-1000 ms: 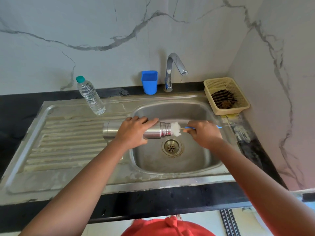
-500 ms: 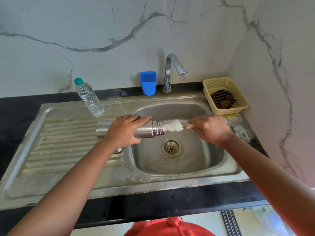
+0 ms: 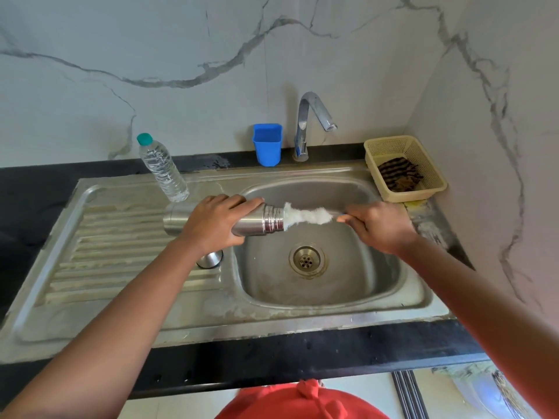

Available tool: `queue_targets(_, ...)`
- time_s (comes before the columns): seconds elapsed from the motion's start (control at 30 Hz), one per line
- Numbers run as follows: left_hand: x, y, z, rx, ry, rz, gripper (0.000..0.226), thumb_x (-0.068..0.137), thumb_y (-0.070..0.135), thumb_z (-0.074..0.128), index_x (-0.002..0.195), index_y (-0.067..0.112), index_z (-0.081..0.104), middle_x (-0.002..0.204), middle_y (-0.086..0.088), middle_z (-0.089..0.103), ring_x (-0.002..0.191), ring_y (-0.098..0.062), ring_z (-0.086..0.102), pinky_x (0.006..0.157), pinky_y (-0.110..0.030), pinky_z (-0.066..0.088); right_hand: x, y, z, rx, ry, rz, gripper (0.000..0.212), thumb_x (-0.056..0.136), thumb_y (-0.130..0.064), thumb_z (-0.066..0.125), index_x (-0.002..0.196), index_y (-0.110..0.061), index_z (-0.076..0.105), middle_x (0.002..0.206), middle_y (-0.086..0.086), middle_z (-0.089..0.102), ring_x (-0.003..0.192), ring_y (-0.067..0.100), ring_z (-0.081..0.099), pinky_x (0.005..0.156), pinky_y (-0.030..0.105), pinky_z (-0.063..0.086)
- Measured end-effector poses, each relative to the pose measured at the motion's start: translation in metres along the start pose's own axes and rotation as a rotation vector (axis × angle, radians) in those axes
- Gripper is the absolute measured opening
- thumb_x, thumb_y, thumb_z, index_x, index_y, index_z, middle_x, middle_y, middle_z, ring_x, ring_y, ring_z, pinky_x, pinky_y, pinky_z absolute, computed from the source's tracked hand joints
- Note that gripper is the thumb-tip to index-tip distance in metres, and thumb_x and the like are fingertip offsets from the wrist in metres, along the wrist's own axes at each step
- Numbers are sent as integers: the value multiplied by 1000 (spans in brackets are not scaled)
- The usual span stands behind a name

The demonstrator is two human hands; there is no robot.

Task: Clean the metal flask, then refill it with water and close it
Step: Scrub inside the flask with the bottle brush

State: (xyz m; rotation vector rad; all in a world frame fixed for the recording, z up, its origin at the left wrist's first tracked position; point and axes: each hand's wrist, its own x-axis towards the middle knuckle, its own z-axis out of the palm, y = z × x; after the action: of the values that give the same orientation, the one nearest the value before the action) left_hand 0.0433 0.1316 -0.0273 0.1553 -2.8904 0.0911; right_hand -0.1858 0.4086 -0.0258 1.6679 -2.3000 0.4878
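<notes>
From the head view, we are holding the cylindrical steel flask (image 3: 254,221) sideways over the stainless steel sink basin (image 3: 357,285), our left hand (image 3: 213,222) wrapping its fingers around its body. Our right hand (image 3: 379,225) is gripping the white bristled bottle brush (image 3: 308,215), bristles mostly outside the flask mouth.

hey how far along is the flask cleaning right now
Done: the flask is open; what looks like its cap sits on the drainboard. In hand: the left hand holds it sideways over the sink while the right hand works a foamy brush at its mouth. Left: rinsing, refilling, closing.
</notes>
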Motion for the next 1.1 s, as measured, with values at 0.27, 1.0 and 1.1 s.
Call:
queue_targets(0.27, -2, -2, -4, -20, -11, -2, 92, 51, 30, 88, 134, 31, 47, 103, 1, 68, 79, -29, 65, 69, -38, 53, 0, 17, -9, -68, 180, -135, 44, 102, -43, 43, 82, -15, 70, 68, 1, 62, 57, 25, 57, 44, 31, 40)
queue_targets(1.0, -13, 5, 7, 48, -52, 25, 97, 46, 28, 90, 134, 31, 48, 101, 0, 67, 79, -27, 65, 72, -38, 54, -13, -12, 5, 188, -535, 265, 35, 103, -44, 35, 89, -25, 61, 73, -7, 58, 70, 16, 58, 73, 34, 51)
queue_targets(1.1, -19, 0, 2, 34, -13, 12, 90, 47, 26, 88, 132, 28, 59, 100, 1, 67, 78, -27, 65, 70, -38, 54, -22, 1, -3, 123, -428, 275, 34, 100, -49, 39, 92, -27, 63, 71, -11, 55, 69, 15, 57, 62, 28, 43)
